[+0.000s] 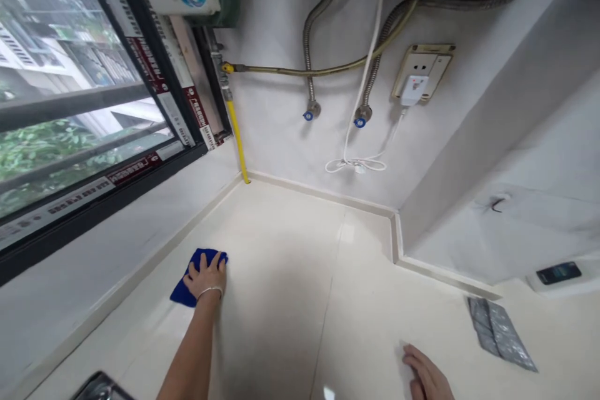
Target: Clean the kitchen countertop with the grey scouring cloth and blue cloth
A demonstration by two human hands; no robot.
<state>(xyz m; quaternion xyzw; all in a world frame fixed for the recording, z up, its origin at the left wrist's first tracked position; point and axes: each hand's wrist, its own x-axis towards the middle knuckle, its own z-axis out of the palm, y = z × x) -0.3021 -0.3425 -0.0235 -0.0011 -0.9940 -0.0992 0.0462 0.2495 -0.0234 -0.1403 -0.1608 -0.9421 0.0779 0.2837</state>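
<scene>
A blue cloth (185, 290) lies flat on the pale tiled surface, close to the wall beneath the window. My left hand (207, 276) grips it from above, fingers spread and bent over the fabric; a thin bracelet circles that wrist. Part of the cloth is hidden under the palm. At the bottom edge, my right hand (424, 375) shows only in part, its fingers extended and holding nothing that I can see. Nearest to that hand, on its right, is a crumpled grey plastic packet (499, 331).
Low edging (319, 195) runs along the walls. A yellow pipe (238, 137) meets the surface at the back corner. White cable (359, 164) hangs from a plugged-in socket (424, 72). A dark-screened device (560, 273) sits at right; a dark shiny object (100, 387) is at lower left.
</scene>
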